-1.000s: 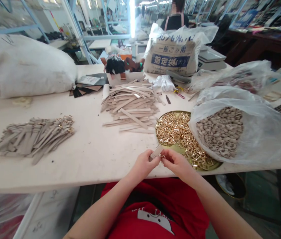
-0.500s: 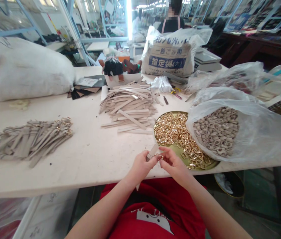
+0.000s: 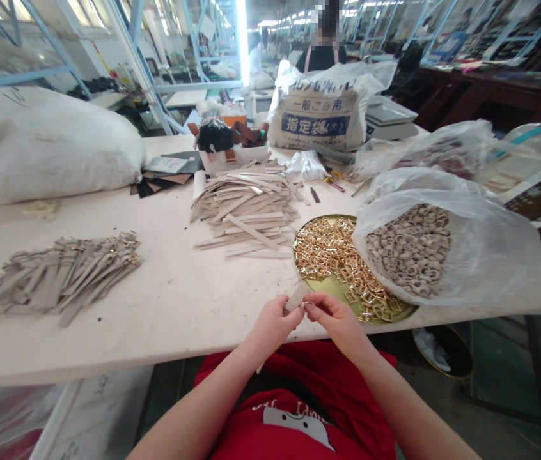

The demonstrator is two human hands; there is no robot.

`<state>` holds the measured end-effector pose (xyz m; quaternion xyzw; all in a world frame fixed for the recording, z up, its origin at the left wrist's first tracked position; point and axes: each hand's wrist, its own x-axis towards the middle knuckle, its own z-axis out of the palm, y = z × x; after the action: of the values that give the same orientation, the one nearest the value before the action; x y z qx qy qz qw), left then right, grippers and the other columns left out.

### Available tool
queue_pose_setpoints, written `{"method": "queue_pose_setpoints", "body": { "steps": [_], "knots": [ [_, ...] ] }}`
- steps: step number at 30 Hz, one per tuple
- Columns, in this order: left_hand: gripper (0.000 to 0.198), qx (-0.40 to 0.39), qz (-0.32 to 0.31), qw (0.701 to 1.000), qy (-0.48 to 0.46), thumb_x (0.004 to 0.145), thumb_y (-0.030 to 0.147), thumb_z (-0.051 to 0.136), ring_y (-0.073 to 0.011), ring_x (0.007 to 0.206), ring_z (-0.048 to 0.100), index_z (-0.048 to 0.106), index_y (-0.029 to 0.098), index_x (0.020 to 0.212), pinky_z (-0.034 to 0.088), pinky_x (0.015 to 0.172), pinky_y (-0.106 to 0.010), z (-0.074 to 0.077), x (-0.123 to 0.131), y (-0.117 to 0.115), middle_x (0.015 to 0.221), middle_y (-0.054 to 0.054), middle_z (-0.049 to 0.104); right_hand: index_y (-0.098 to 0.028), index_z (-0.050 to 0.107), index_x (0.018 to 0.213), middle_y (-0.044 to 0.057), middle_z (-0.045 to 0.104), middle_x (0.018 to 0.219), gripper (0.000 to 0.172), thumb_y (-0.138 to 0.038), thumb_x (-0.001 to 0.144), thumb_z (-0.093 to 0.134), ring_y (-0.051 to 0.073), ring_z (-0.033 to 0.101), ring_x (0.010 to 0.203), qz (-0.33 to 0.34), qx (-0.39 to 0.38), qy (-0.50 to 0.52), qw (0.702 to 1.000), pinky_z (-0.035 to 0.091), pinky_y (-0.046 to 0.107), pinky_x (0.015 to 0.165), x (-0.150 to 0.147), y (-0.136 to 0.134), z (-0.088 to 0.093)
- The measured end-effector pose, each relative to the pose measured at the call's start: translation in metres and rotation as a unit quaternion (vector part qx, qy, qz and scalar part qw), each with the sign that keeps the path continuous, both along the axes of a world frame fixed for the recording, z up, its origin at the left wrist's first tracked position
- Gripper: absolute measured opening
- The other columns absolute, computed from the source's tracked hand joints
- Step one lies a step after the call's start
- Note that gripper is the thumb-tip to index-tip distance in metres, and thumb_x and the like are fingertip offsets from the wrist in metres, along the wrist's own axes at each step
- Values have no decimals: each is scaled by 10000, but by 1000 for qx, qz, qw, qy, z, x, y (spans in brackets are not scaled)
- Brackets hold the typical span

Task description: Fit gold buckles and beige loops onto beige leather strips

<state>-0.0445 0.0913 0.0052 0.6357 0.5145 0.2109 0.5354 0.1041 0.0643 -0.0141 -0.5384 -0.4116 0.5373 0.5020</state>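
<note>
My left hand (image 3: 273, 324) is closed around a beige strap (image 3: 297, 295), whose upper end sticks out past the fingers. Against it, my right hand (image 3: 336, 317) pinches a small gold buckle (image 3: 307, 305) at the strap. Fingers hide how strap and buckle meet. Both hands hover at the table's front edge. Just beyond the right hand, a round gold tray (image 3: 330, 287) bears many loose gold buckles (image 3: 328, 246). A clear plastic bag (image 3: 486, 262) full of beige loops (image 3: 409, 249) overlaps the tray's right side.
Loose beige straps (image 3: 251, 204) lie piled mid-table. On the left is a heap of straps with gold buckles (image 3: 69, 271). A big white sack (image 3: 50, 144), a printed bag (image 3: 318, 112) and a box (image 3: 235, 158) stand behind. A person (image 3: 323, 54) is in the background.
The fingers of my right hand have closed in on the buckle and drawn nearer to my left hand. The camera view has shifted slightly.
</note>
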Motion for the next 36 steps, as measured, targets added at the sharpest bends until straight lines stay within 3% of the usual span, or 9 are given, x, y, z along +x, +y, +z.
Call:
{"method": "queue_pose_setpoints", "body": {
  "steps": [2, 5, 9, 16, 20, 24, 30, 36],
  "knots": [
    [309, 3, -8, 1000, -20, 820, 436, 374, -93, 521, 426, 507, 160, 783, 327, 513, -209, 0, -2, 0, 587, 37, 501, -210, 649, 797, -41, 579, 627, 202, -321, 641, 714, 82, 516, 577, -51, -29, 94, 994, 453, 220, 584, 1, 1, 2],
    [353, 21, -39, 999, 0, 867, 424, 278, -97, 532, 431, 513, 168, 799, 327, 530, -211, 1, -6, -1, 590, 35, 498, -222, 654, 799, -55, 602, 694, 267, -272, 567, 775, 37, 530, 558, -107, -92, 270, 952, 489, 159, 571, 0, 2, 6],
    [335, 76, -110, 989, 66, 874, 394, 304, -111, 593, 472, 518, 179, 732, 321, 553, -217, 4, -6, -2, 640, 19, 537, -195, 664, 795, -47, 611, 664, 272, -200, 553, 788, 27, 550, 534, -94, -150, 350, 920, 515, 123, 549, -5, -1, 5],
    [310, 137, -119, 980, 85, 891, 350, 302, -129, 686, 522, 547, 192, 785, 357, 620, -216, 3, -1, -5, 744, -5, 599, -160, 662, 777, -47, 591, 583, 287, -194, 530, 803, 24, 534, 489, -125, -154, 366, 909, 503, 101, 508, -9, -3, 1],
    [297, 154, -102, 978, 93, 887, 338, 313, -135, 708, 523, 541, 185, 775, 369, 652, -225, 3, -1, -8, 765, -16, 602, -164, 653, 768, -51, 589, 612, 264, -228, 552, 792, 23, 524, 505, -88, -154, 362, 915, 494, 113, 510, -16, -6, 2],
    [291, 106, -85, 988, 69, 878, 340, 314, -132, 693, 526, 537, 175, 790, 375, 626, -222, 6, -3, -10, 763, -18, 609, -165, 617, 684, -43, 585, 631, 166, -257, 627, 743, 38, 509, 510, -75, -91, 290, 950, 472, 143, 496, -24, -12, 1],
    [322, 37, -92, 994, 51, 846, 395, 345, -120, 592, 486, 533, 165, 721, 348, 550, -220, 11, -7, -16, 635, 4, 567, -205, 568, 701, -66, 545, 602, 242, -273, 580, 766, 50, 473, 490, -148, -91, 299, 938, 444, 172, 488, -21, -15, 2],
    [252, 3, -60, 998, -36, 817, 372, 400, -103, 601, 477, 514, 168, 723, 365, 593, -213, 10, -4, -19, 648, 18, 556, -205, 531, 757, -37, 548, 670, 234, -370, 681, 677, 95, 493, 557, -94, -58, 199, 974, 439, 235, 530, -31, -27, -2]
  ]
}}
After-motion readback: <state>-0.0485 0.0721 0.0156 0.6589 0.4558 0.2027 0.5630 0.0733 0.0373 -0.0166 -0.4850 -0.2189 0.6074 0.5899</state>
